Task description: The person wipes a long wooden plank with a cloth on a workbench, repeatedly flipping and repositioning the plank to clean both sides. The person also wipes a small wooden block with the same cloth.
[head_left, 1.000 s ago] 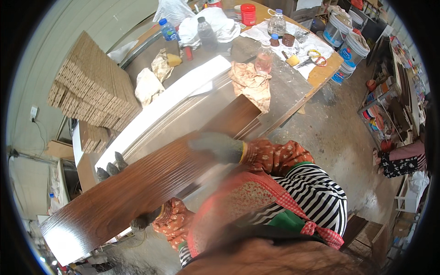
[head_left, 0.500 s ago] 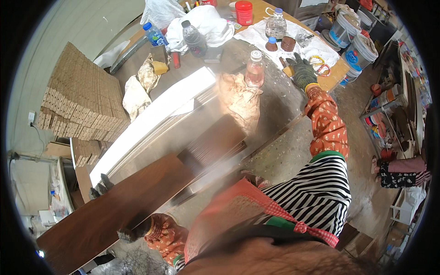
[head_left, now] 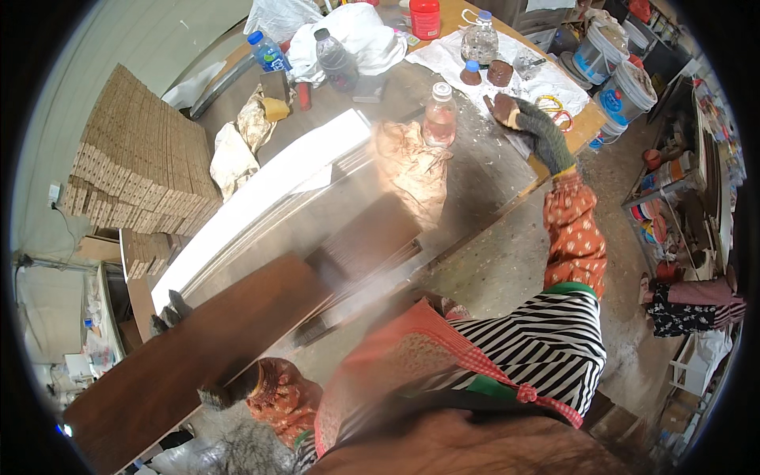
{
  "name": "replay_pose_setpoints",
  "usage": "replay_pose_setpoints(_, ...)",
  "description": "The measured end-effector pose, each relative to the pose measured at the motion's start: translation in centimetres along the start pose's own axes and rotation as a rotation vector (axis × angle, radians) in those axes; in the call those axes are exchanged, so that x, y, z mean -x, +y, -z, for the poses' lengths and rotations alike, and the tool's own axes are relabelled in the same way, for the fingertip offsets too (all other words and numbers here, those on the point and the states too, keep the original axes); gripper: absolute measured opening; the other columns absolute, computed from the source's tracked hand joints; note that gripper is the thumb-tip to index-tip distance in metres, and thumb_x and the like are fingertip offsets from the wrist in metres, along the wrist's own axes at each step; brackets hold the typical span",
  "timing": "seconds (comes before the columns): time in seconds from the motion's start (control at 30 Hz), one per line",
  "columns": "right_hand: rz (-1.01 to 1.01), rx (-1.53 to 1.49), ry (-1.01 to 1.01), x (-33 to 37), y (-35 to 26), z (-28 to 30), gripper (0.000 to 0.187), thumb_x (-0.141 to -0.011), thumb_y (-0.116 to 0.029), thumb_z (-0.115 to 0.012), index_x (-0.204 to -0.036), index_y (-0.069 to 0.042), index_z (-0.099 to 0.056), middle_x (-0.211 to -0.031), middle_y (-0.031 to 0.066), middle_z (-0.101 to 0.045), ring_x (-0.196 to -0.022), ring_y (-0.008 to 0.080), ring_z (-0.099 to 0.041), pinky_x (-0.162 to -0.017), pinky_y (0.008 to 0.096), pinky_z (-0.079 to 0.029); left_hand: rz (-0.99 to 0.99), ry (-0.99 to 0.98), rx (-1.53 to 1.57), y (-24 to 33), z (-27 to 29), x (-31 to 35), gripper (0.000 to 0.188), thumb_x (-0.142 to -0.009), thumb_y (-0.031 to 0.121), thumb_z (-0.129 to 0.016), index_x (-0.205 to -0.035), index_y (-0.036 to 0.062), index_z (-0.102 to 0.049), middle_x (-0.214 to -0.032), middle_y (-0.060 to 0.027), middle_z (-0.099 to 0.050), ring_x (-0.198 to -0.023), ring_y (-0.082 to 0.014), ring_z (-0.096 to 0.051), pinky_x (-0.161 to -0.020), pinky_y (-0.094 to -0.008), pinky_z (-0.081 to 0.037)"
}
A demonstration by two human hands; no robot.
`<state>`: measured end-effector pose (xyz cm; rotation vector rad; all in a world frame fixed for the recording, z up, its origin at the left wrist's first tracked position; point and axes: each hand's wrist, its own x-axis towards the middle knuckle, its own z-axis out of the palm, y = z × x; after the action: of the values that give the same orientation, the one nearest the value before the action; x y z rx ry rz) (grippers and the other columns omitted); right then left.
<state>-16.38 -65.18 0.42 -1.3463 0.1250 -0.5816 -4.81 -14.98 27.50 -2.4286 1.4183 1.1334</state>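
Observation:
My left hand [head_left: 226,391], in a dark glove, grips a long brown wood-grain board [head_left: 198,348] at lower left. Its fingers curl over the board's far edge, with the thumb side at the near edge. Over the right part of the table is my right hand [head_left: 538,127], in a grey-green glove. Its fingers close round a small brown and tan thing that I cannot make out. Close by are yellow-handled scissors [head_left: 564,120], a brown round pot [head_left: 499,73] and a small blue-capped bottle [head_left: 471,74]. The board's right end lies by a stack of brown boards [head_left: 368,237].
White panels [head_left: 261,186] lie across the table beside a crumpled tan cloth [head_left: 412,166] and a white-capped bottle [head_left: 440,115]. Cut boards [head_left: 142,150] are piled at left. More bottles and white cloths [head_left: 348,39] line the back. Buckets [head_left: 629,87] stand at right.
My right hand has drawn its fingers in from stretched out to curled, closing on the small brown and tan thing. Its forearm has swung slightly right. My left hand still holds the board.

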Motion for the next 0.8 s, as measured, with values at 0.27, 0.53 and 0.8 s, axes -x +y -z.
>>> replay_pose_setpoints(0.27, 0.229, 0.353, -0.23, 6.7, -3.3, -19.7, 0.047, -0.074, 0.0, -0.071, -0.119, -0.003, -0.059, -0.117, 0.01, -0.062, -0.102, 0.0176, -0.058, -0.088, 0.0314, -0.047, 0.009, 0.564, -0.01, -3.4, -3.5, -4.5, 0.032, -0.095, 0.007, -0.044, -0.127, 0.0027, -0.05, -0.118, -0.0098, -0.057, -0.106, -0.0164, -0.055, -0.09, -0.0283, -0.045)
replay_pose_setpoints(0.53, 0.853, 0.77, -0.643, 11.5, -4.2, -36.0, 0.053, -0.076, -0.019, -0.066, -0.126, -0.007, -0.054, -0.116, 0.0153, -0.057, -0.102, 0.0294, -0.058, -0.082, 0.0422, -0.051, -0.006, 1.607, 0.678, -11.1, -17.5, -5.0, 0.033, -0.094, 0.009, -0.044, -0.127, 0.0019, -0.05, -0.118, -0.0109, -0.056, -0.106, -0.0175, -0.055, -0.091, -0.0294, -0.045)
replay_pose_setpoints(0.8, 1.052, 0.811, -0.563, 15.4, -0.1, -46.3, 0.032, -0.08, -0.025, -0.061, -0.109, -0.013, -0.057, -0.097, 0.01, -0.056, -0.088, 0.0263, -0.058, -0.072, 0.0407, -0.05, -0.212, 2.079, 1.115, -13.2, -27.1, -0.4, 0.035, -0.094, 0.011, -0.045, -0.127, 0.0011, -0.049, -0.119, -0.0119, -0.056, -0.106, -0.0187, -0.056, -0.091, -0.0306, -0.044)
